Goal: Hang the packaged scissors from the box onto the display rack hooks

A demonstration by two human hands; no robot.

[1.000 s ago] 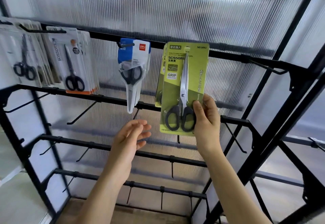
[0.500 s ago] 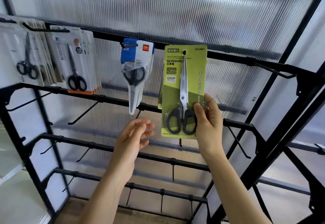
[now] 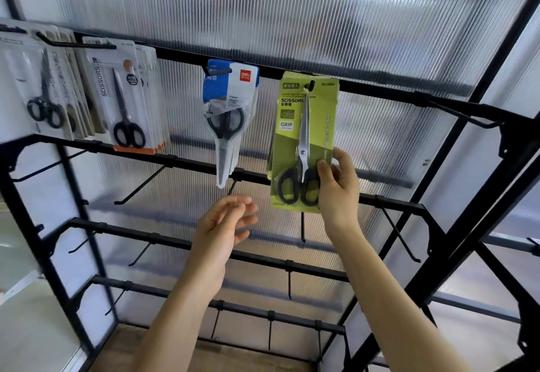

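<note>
- The green packaged scissors (image 3: 305, 141) hang at the top bar of the display rack (image 3: 380, 86), right of centre. The dark tip of a hook (image 3: 311, 83) pokes out through the hole in the card, so I'd say this one is on, or as good as.
- The right hand (image 3: 339, 187) pinches the card's lower right edge, thumb in front and fingers behind. It has not let go.
- The left hand (image 3: 225, 225) hovers just below and to the left, with its fingers loosely spread and holding nothing.
- Done so far: a blue pack (image 3: 230, 103) just to the left, white-and-orange packs (image 3: 125, 100) further left, and a green edge behind the held card.
- Left to do: many lower hooks, such as this bare hook (image 3: 140, 186), carry nothing. The box is out of sight, so I can't tell how many packs remain.
- The pack's long axis is upright, with the blades pointing up at the hook, the handles at the bottom and the printed face towards the room.
</note>
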